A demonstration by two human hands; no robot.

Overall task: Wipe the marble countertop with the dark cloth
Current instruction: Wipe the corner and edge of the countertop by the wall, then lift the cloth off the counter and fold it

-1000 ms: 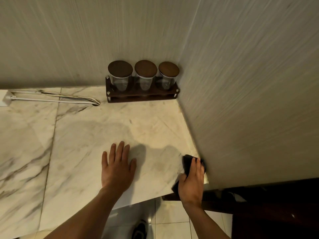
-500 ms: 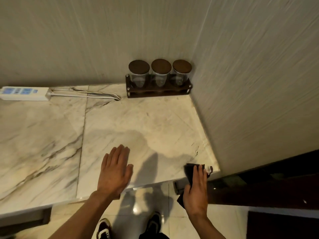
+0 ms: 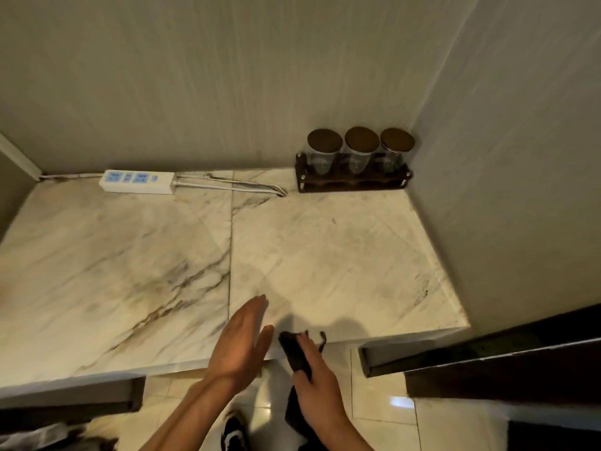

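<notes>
The marble countertop (image 3: 325, 249) fills the middle of the view, white with grey veins and a seam down its centre. My right hand (image 3: 317, 382) holds the dark cloth (image 3: 294, 351) at the counter's front edge, part of the cloth hanging below the edge. My left hand (image 3: 240, 343) is lifted off the marble just left of the cloth, turned on edge with fingers straight and together, holding nothing.
A dark wooden rack with three lidded glass jars (image 3: 354, 161) stands in the back right corner. A white power strip (image 3: 138, 182) and its cables (image 3: 231, 187) lie along the back wall. Walls close the back and right. A dark cabinet (image 3: 504, 362) sits at lower right.
My right hand has slid the cloth left along the front edge, away from the right wall. My left hand has lifted off the marble and turned on edge. The view has pulled back and shifted left.
</notes>
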